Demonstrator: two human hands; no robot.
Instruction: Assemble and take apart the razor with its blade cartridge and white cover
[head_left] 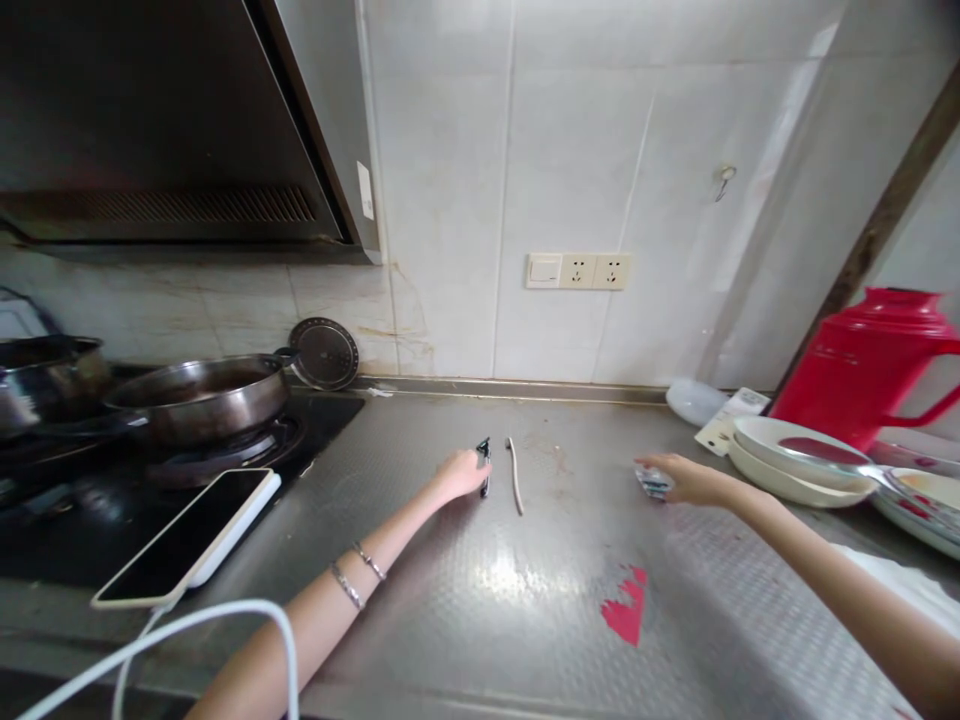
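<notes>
My left hand (459,475) is on the steel counter, its fingers closed around a slim black object (484,468) whose exact kind is hard to make out. Just right of it lies a thin pale pink stick or cord (515,480), slightly bent and touched by neither hand. Farther right, my right hand (682,480) pinches a small, shiny, partly see-through packet (652,484) at the counter's surface. Its fingertips are partly hidden. Between my arms, nearer to me, is a torn red patch (626,607) on the counter.
A phone (184,545) with a white cable (217,610) lies at left, beside the stove and a steel pan (199,400). At right stand a red thermos jug (874,365) and white bowls (795,475). A range hood (172,130) hangs at upper left.
</notes>
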